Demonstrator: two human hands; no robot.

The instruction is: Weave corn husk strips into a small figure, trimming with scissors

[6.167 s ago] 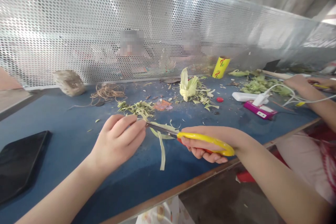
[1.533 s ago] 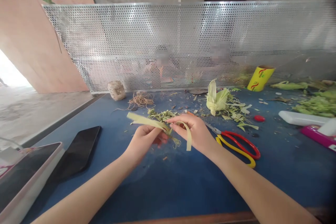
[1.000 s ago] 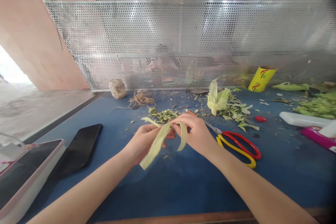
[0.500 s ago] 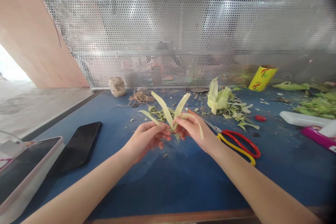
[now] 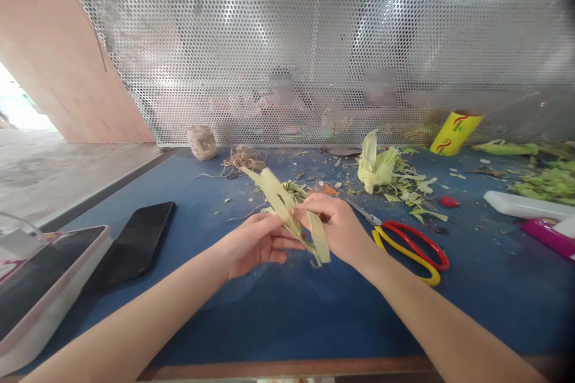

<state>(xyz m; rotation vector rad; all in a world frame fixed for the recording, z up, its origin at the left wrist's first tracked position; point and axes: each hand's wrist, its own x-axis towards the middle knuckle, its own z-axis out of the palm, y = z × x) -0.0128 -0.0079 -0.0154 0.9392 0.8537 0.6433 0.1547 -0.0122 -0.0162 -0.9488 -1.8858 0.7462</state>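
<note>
A small bundle of pale green corn husk strips (image 5: pixel 275 191) is between my two hands above the blue table. My left hand (image 5: pixel 258 242) is closed on the bundle's lower part, thumb on top and fingers beneath. With thumb and fingers pinched, my right hand (image 5: pixel 335 224) grips the same bundle from the right; one strip hangs down below it, bent over. Just right of my right hand lie scissors (image 5: pixel 408 245) with one red and one yellow handle. Behind the bundle is a small heap of husk scraps (image 5: pixel 294 190).
A black phone (image 5: pixel 135 245) and a white-edged case (image 5: pixel 49 287) lie left. At the back are a twine tangle (image 5: pixel 245 158), a whitish roll (image 5: pixel 202 142), a peeled-open husk (image 5: pixel 377 167) and a yellow tube (image 5: pixel 456 133). A perforated metal screen (image 5: pixel 202 60) stands behind.
The strips, fanned upright before, now lean left, and one is folded down to the right. My right hand has shifted along the bundle. The view has tipped slightly down.
</note>
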